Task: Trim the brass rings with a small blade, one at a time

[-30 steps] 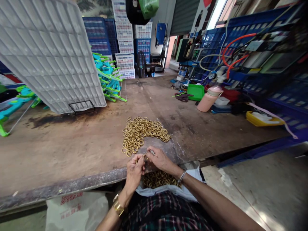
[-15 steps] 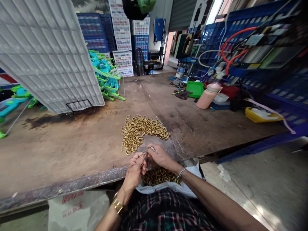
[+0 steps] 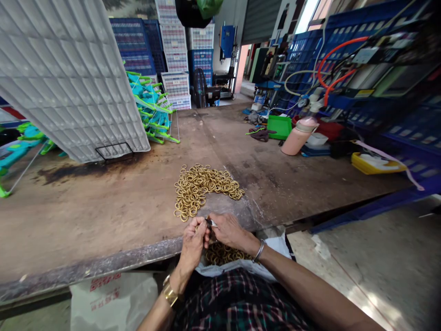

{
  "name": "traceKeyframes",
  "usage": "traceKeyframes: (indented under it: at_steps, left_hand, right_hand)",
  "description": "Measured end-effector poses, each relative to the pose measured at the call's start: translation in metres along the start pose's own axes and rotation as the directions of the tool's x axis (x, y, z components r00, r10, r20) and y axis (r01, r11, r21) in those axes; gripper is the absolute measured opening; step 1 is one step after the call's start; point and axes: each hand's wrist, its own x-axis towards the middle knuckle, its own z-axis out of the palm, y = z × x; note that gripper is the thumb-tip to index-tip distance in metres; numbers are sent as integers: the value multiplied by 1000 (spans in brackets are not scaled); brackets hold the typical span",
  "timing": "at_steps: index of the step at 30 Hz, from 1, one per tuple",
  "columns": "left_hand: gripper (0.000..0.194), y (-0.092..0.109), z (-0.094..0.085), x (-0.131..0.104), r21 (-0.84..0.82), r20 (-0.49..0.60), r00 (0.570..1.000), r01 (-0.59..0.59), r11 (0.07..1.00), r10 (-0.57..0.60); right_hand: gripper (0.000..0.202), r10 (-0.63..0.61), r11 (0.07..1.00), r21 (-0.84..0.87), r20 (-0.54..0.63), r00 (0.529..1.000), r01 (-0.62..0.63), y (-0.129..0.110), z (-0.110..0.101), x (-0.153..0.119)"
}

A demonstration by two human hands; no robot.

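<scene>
At the table's front edge my left hand (image 3: 193, 239) is closed, fingers pinched around a brass-coloured ring (image 3: 197, 227) that is mostly hidden. My right hand (image 3: 229, 230) meets it from the right, closed on a small tool with a pale, metallic-looking part (image 3: 213, 223); its exact kind is too small to tell. Just beyond my hands, a curved pile of brass-coloured rings (image 3: 196, 184) lies on the wooden table (image 3: 120, 197). Below them, an open white bag (image 3: 280, 246) on my lap contains many more of the rings (image 3: 225, 255).
A tall ribbed grey panel (image 3: 76, 82) stands at the left, with turquoise and green plastic frames (image 3: 153, 108) behind it. Toward the right are a pink bottle (image 3: 299, 136), a green tray (image 3: 279, 127) and a yellow tray (image 3: 375, 164). Stacked crates (image 3: 175, 85) stand at the back.
My right hand has turned and moved slightly down, bringing the small tool against the fingertips of my left hand. The left hand has barely moved.
</scene>
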Motion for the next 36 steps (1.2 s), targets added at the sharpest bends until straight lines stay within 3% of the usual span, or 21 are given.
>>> traceKeyframes:
  at_steps: [5,9,13,18,22,29,33,36]
  left_hand:
    - [32,2,-1,-1,69,-14,1000,-5,998,6]
    - [30,1,-2,-6,59,18,999,35,998,-36]
    - [26,4,4,-14,-129,132,987,107,986,-90]
    - [30,3,2,-10,-380,90,979,202,903,-181]
    - [28,1,-6,-5,-446,48,971,232,865,-236]
    - [24,8,-12,-4,-532,130,945,323,783,-301]
    - [20,8,-15,1,-578,86,916,366,729,-391]
    - [24,6,-15,6,-575,60,929,331,748,-365]
  right_hand:
    - [25,10,1000,-1,16,1000,-10,-2,4,0]
    - [22,85,996,-35,1,996,-85,3,4,8]
    - [24,154,985,-75,-59,986,-158,15,0,25]
    - [18,212,977,13,-152,965,-212,19,2,51]
    - [21,207,978,72,-203,957,-196,12,6,69]
    - [18,152,987,-18,-165,975,-157,13,6,76]
    - [17,120,991,83,-189,975,-106,20,2,68]
    - [17,95,949,315,-172,981,-36,25,-2,55]
